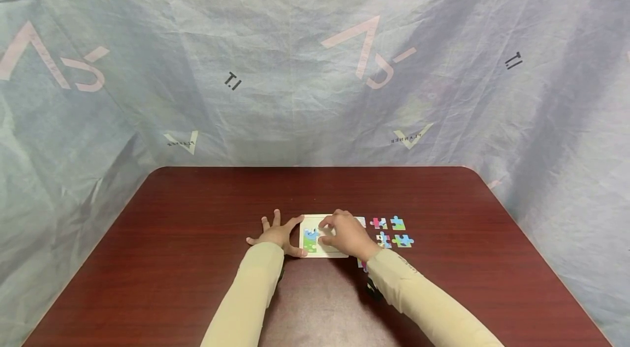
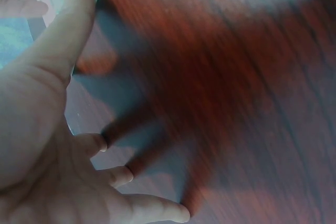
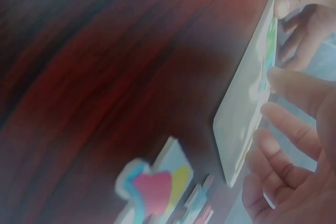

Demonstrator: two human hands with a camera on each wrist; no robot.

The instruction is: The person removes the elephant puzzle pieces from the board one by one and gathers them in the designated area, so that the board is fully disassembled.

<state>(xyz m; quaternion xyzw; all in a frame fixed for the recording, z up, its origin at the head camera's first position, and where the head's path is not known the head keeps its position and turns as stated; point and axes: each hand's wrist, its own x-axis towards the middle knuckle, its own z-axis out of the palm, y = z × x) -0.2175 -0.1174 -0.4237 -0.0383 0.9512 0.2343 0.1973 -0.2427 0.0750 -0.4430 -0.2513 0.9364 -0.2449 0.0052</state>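
Note:
A pale puzzle board [image 1: 332, 254] lies on the table with joined blue and green jigsaw pieces [image 1: 310, 247] at its left end. My left hand [image 1: 276, 235] has its fingers spread wide; thumb and index finger touch the board's two left corners. Over the board's middle is my right hand [image 1: 350, 235], its thumb and index finger apart, just right of the joined pieces. In the right wrist view, the thumb and fingertips [image 3: 272, 77] are at the board's surface, with no piece visible between them. The right hand hides much of the board's right part.
Several loose jigsaw pieces [image 1: 403, 241] lie right of the board, and one pink and yellow piece [image 3: 157, 182] is near the right wrist. The dark red wooden table [image 1: 206, 194] ends at a grey cloth backdrop [image 1: 295, 117].

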